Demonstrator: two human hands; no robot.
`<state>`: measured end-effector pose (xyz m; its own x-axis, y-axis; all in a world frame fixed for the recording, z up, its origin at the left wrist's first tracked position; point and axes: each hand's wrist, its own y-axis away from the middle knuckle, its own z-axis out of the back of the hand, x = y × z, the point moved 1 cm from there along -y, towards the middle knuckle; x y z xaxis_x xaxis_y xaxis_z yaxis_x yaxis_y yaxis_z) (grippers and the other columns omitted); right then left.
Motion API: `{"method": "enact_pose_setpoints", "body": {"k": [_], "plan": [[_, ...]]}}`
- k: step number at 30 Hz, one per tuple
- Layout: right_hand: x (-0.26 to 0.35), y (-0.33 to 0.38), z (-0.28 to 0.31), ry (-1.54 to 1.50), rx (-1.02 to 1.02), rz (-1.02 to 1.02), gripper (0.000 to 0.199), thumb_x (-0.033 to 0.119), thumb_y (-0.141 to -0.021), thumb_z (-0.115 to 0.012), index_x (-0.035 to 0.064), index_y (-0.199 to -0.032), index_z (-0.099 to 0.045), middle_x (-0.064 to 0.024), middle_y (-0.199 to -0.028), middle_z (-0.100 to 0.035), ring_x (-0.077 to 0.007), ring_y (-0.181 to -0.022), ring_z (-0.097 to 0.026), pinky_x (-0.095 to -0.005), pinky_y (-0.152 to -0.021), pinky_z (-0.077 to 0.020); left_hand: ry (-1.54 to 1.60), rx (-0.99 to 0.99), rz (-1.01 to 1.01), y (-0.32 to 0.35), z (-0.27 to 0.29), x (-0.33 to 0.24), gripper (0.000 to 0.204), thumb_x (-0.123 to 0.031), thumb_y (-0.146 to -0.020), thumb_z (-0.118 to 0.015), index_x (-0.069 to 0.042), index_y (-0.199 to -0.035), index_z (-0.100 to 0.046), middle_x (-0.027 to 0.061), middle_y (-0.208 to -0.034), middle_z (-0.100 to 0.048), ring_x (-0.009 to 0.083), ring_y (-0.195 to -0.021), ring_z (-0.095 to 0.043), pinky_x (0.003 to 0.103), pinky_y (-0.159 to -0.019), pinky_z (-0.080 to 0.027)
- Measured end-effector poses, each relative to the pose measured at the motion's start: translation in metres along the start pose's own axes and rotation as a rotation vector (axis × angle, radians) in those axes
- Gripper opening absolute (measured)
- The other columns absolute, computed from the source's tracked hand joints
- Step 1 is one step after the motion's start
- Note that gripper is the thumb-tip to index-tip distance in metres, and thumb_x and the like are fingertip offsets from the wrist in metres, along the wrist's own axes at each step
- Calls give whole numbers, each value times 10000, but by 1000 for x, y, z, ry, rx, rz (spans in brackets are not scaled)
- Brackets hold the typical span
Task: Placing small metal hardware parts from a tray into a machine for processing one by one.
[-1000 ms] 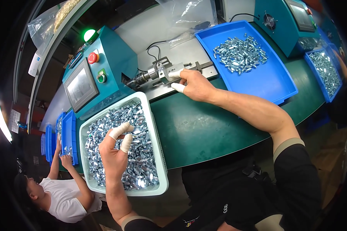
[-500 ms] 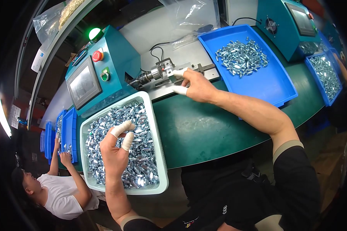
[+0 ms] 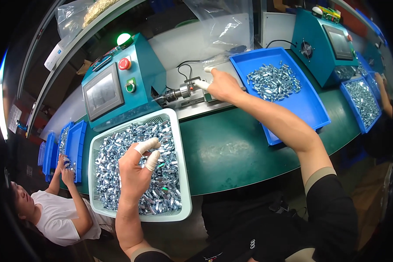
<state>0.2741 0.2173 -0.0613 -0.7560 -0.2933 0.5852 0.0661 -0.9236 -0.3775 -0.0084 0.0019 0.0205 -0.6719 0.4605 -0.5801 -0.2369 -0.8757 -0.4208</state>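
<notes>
My left hand [image 3: 135,172] hovers over a pale green basket [image 3: 184,192] heaped with small shiny metal fittings [image 3: 118,174]. White finger cots cover its thumb and index finger, whose tips stand a little apart with nothing visible between them. The other fingers are curled out of sight. My right hand [image 3: 225,86] reaches to the metal spindle [image 3: 177,94] of a teal machine [image 3: 137,65]. Its thumb and index finger, also in white cots, are spread. The thumb lies by the spindle's end and fixture; whether it touches them is unclear.
Right of the fixture, a blue tray [image 3: 308,111] holds a pile of similar metal pieces [image 3: 275,81]. The machine carries a screen [image 3: 102,94], a red button [image 3: 125,64] and a lit green lamp [image 3: 124,39]. A co-worker [image 3: 61,214] handles blue trays at left; another teal machine [image 3: 323,48] stands at right.
My right hand has moved up at the fixture, its index finger lifting away beyond the spindle. My left hand stays over the basket. The whole view has shifted slightly.
</notes>
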Motion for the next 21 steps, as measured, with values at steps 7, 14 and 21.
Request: {"method": "enact_pose_setpoints", "body": {"k": [7,14,21], "plan": [[23,-23,-10,249,98,100,232,151,-805,-651,-28,-949,-683,-244,-902,-743,-420,-886,-732,-503,-793,-569,-1,-25,-41,0,4,3,267,-20,-925,-746,-9,-1192,-739,113,-1047,-777,199,-902,-719,312,-829,-560],[28,-21,4,347,79,120,329,166,-819,-664,-9,-1097,-675,-247,-947,-748,-416,-928,-728,-512,-820,-565,-7,-28,-45,-1,2,0,280,-41,-926,-758,-14,-1204,-746,111,-1040,-782,195,-912,-722,311,-828,-562],[-39,-6,59,456,63,25,533,373,-910,-743,63,-1335,-661,-215,-1122,-755,-400,-1071,-714,-504,-937,-553,-4,-89,0,3,7,8,224,-49,-936,-755,-7,-1157,-753,109,-1063,-785,205,-981,-741,323,-863,-569]]}}
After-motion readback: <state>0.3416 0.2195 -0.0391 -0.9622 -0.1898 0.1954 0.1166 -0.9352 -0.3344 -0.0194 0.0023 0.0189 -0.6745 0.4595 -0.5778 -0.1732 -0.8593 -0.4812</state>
